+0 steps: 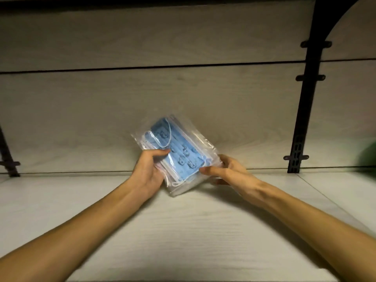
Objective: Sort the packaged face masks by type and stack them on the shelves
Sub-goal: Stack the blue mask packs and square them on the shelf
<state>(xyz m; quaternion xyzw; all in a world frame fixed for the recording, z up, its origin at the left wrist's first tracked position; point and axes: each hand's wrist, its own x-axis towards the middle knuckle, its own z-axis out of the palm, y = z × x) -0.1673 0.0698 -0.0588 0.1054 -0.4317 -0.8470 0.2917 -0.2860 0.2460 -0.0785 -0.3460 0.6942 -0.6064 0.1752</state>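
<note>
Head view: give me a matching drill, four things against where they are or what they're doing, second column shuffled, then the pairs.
Things:
1. left hand
2. right hand
3. pack of blue face masks
4. black shelf bracket

States:
A. fixed upright on the back panel, right side
B. held tilted above the shelf board
C. grips the pack's left edge, thumb on top
D. holds the pack's lower right corner

Pairs: 1-C, 2-D, 3-B, 4-A
</note>
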